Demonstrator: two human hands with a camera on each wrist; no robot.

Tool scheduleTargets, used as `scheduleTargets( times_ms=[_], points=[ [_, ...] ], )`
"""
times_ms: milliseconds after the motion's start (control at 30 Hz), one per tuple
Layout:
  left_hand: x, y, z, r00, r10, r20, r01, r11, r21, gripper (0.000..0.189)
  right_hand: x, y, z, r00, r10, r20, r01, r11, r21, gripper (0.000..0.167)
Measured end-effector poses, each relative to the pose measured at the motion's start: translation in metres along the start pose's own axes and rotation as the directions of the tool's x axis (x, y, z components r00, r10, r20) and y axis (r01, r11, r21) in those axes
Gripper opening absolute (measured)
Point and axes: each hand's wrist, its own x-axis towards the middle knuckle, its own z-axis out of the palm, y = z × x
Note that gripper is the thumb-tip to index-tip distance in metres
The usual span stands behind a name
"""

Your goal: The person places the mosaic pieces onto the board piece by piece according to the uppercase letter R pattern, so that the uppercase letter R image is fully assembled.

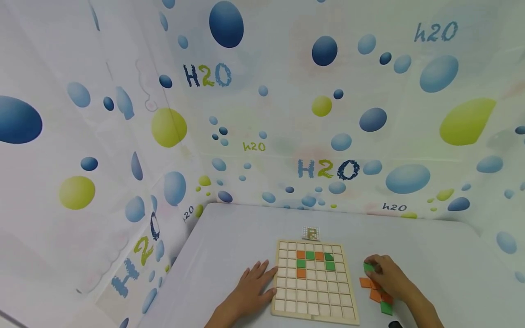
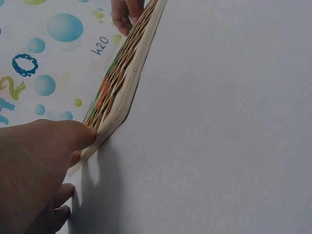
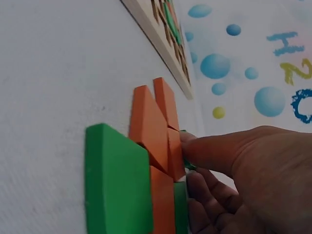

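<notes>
A wooden grid board [image 1: 301, 308] lies on the table, with orange and green square tiles in some cells of its upper half. My left hand [image 1: 251, 291] rests flat beside the board, fingers spread and fingertips at its left edge. In the left wrist view the thumb touches the board's rim [image 2: 127, 95]. To the right of the board, my right hand [image 1: 387, 275] pinches a green tile [image 1: 368, 267] between thumb and fingers. Loose orange tiles [image 1: 375, 295] and a green tile [image 1: 386, 308] lie under and near that hand, some partly hidden by it.
A small patterned card [image 1: 311, 233] lies just beyond the board's far edge. A small black object [image 1: 395, 324] shows at the bottom of the head view. Behind the white table [image 1: 229, 241] hangs a curtain [image 1: 283, 127] printed with drops and H2O lettering.
</notes>
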Motion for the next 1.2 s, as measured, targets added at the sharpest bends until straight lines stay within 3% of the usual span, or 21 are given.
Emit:
scheduleTargets(
  times_ms=[200, 533, 900, 1200],
  points=[
    [-0.002, 0.002, -0.001, 1.000, -0.003, -0.002, 0.003, 1.000, 0.004, 0.062, 0.005, -0.001, 0.005, 0.998, 0.059, -0.023, -0.059, 0.998, -0.015, 0.029],
    [-0.001, 0.000, -0.001, 1.000, 0.002, 0.006, -0.002, 1.000, 0.014, 0.062, 0.008, -0.008, 0.016, 0.998, 0.001, -0.065, 0.000, 1.000, 0.021, 0.026],
    [-0.001, -0.001, 0.000, 1.000, 0.011, -0.001, -0.011, 1.000, 0.004, 0.062, -0.009, -0.021, 0.023, 0.996, -0.072, -0.055, 0.072, 0.997, 0.013, 0.021],
    [-0.002, 0.001, 0.000, 1.000, 0.012, -0.010, -0.011, 1.000, 0.024, 0.061, -0.008, -0.028, 0.024, 0.998, -0.029, -0.049, 0.029, 1.000, -0.003, 0.024]
  ],
)
